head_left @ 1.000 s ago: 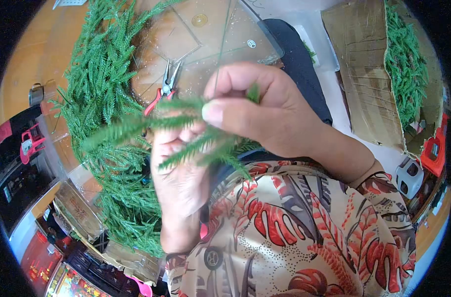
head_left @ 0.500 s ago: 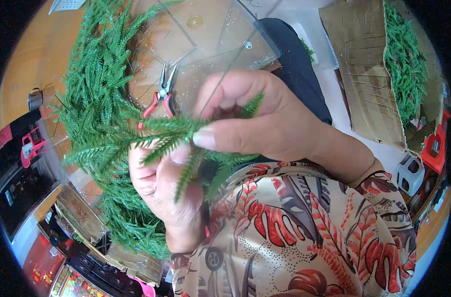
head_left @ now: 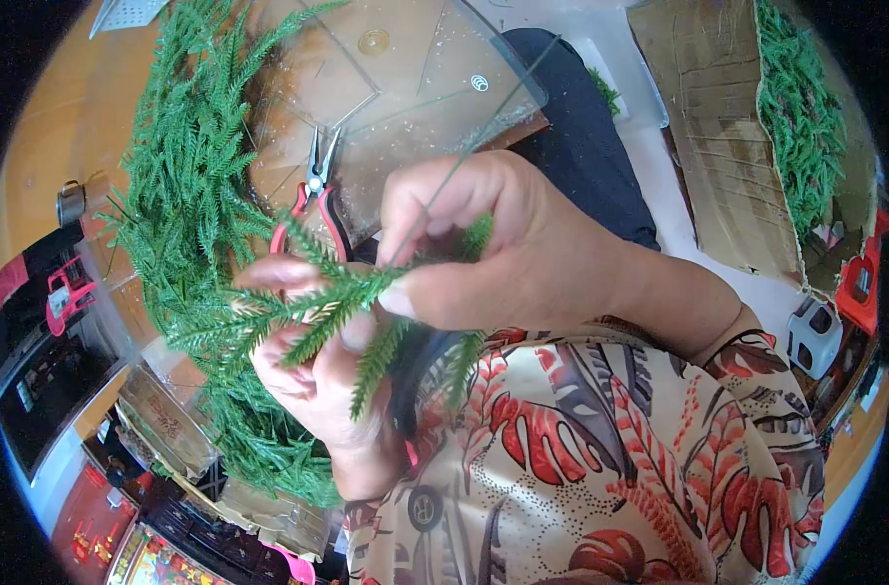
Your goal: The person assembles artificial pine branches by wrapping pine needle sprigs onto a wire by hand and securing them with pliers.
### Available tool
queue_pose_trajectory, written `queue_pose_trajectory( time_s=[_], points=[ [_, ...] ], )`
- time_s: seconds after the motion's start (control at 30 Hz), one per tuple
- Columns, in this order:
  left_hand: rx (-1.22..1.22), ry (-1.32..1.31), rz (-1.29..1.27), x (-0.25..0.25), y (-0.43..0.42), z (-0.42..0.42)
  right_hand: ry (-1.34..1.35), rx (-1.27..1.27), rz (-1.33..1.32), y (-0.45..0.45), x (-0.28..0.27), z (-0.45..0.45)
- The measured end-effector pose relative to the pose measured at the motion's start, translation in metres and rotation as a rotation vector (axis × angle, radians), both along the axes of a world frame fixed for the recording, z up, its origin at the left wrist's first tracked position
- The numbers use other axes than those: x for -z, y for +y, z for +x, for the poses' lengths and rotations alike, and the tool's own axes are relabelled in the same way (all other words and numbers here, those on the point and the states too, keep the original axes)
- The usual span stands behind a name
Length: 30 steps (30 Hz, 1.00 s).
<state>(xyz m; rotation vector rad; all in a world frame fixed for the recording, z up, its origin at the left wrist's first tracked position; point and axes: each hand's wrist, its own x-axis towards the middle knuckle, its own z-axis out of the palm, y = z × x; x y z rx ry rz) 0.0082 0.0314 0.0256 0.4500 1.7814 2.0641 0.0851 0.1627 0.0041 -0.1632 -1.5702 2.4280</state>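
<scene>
Turning the sprig looked like the current action. Over the last half second the thin grey-green wire (head_left: pixel 452 178) leaned further to the right, and one frond of the green plastic pine sprig (head_left: pixel 352 297) came round to point up and left, over the pliers' handles. My read: the sprig was being rotated and its fronds arranged at the joint, work still in progress.

Right hand (head_left: pixel 537 244): thumb and forefinger pinched together at the frond joint, no visible gap; wire rose past the forefinger. Another frond poked out behind the curled fingers.

Left hand (head_left: pixel 313 385): fingers half curled, moderately spread, behind and under the fronds, thumb close to the joint. Couldn't tell if they gripped; fronds covered the contact.

Sprig location: in the air between both hands, in front of the patterned cream-and-red shirt (head_left: pixel 600 448). Red-and-black-handled metal pliers (head_left: pixel 316 183) lay unheld on the clear-covered brown table (head_left: pixel 415 127), just beyond the left hand, jaws slightly apart. Big heap of green plastic pine branches (head_left: pixel 186 166) sat to the left.
</scene>
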Motion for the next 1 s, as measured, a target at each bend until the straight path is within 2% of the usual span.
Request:
queue_pose_trajectory(
  time_s=[0.27,0.4,0.5,0.6,0.8,0.83,0.93,1.0],
  points=[
    [-0.002,0.139,-0.126,0.007,-0.011,-0.004,-0.036,-0.076,-0.099,0.0,-0.002,0.001],
    [0.047,0.102,-0.06,0.004,-0.009,0.001,0.023,-0.045,-0.194,-0.005,-0.001,-0.002],
    [0.161,-0.021,0.043,0.005,-0.012,-0.001,0.05,-0.007,-0.027,-0.004,0.002,-0.003],
    [0.242,-0.223,0.131,0.002,-0.013,-0.005,0.012,-0.029,-0.035,0.0,-0.004,0.001],
    [0.272,-0.608,0.08,0.01,-0.021,-0.016,0.027,-0.049,-0.048,0.003,-0.003,0.002],
    [0.43,-0.688,0.097,0.01,-0.025,-0.023,0.054,-0.046,-0.059,0.002,-0.001,0.001],
    [0.336,-0.77,0.201,0.01,-0.029,-0.015,0.107,-0.057,-0.055,0.001,0.004,0.0],
    [0.336,-0.706,0.154,0.01,-0.026,-0.013,0.11,-0.096,-0.01,0.005,0.001,0.001]
  ],
)
